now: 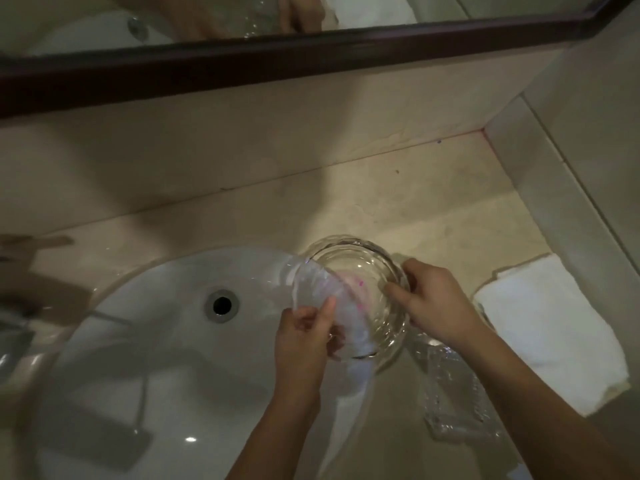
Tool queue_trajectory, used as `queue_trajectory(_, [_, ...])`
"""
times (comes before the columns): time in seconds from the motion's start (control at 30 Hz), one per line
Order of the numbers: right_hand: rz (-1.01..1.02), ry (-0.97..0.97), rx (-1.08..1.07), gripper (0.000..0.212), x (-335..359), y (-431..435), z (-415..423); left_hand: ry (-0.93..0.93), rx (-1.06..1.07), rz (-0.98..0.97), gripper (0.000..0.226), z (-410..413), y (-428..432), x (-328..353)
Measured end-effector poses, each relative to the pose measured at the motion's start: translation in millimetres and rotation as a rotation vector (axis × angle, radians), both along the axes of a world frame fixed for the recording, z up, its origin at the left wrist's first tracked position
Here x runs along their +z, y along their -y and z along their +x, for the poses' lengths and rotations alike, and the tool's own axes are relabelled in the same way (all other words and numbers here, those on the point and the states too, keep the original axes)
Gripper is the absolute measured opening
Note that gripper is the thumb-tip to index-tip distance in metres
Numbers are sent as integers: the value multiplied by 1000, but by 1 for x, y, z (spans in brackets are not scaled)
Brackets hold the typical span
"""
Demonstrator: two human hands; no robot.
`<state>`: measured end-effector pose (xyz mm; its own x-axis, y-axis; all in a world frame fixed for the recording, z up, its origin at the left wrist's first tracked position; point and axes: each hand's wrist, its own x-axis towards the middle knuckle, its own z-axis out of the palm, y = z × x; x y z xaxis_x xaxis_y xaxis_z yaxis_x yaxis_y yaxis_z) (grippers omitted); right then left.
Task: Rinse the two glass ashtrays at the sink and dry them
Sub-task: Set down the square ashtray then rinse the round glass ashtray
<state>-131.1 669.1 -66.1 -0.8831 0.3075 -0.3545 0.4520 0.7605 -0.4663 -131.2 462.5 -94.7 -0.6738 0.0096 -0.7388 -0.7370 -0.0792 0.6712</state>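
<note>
A round clear glass ashtray (363, 271) is held over the right rim of the white sink (166, 341). My right hand (436, 303) grips its right edge, thumb inside the bowl. My left hand (304, 341) holds its near-left edge, fingers pressed on the glass; a whitish, see-through patch with pink marks shows there, and I cannot tell what it is. A second, rectangular cut-glass ashtray (457, 396) lies on the counter under my right forearm, partly hidden.
A folded white towel (554, 327) lies on the beige counter at right, near the side wall. The sink's overflow hole (221, 305) faces me. A metal tap (20, 327) sits blurred at the far left. A dark-framed mirror (311, 50) runs along the back wall.
</note>
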Motion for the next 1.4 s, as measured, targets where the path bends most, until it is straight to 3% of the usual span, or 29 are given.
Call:
queue_trajectory(0.4, [-245, 64, 82, 29, 8, 181, -18, -49, 417, 63, 44, 23, 165, 24])
queue_trajectory(0.47, [-413, 130, -5, 27, 0, 208, -22, -58, 464, 87, 48, 28, 189, 23])
queue_trajectory(0.57, [-924, 317, -239, 26, -9, 249, -24, -62, 528, 72, 51, 38, 218, 15])
queue_trajectory(0.67, [-1249, 352, -352, 30, -19, 281, -22, -80, 574, 92, 38, 43, 237, 8])
queue_trajectory(0.77, [-1201, 293, -278, 32, -25, 297, -27, -110, 592, 126, 14, 46, 250, 2])
queue_trajectory(0.97, [-1022, 275, -177, 36, -39, 308, -28, -178, 597, 11, 48, 50, 255, -13])
queue_trajectory(1.23, [-984, 200, -253, 22, -34, 308, -31, -110, 665, 86, 22, 42, 249, -20])
queue_trajectory(1.4, [-890, 92, -192, 19, -29, 304, -39, -64, 666, 107, 24, 27, 246, -28])
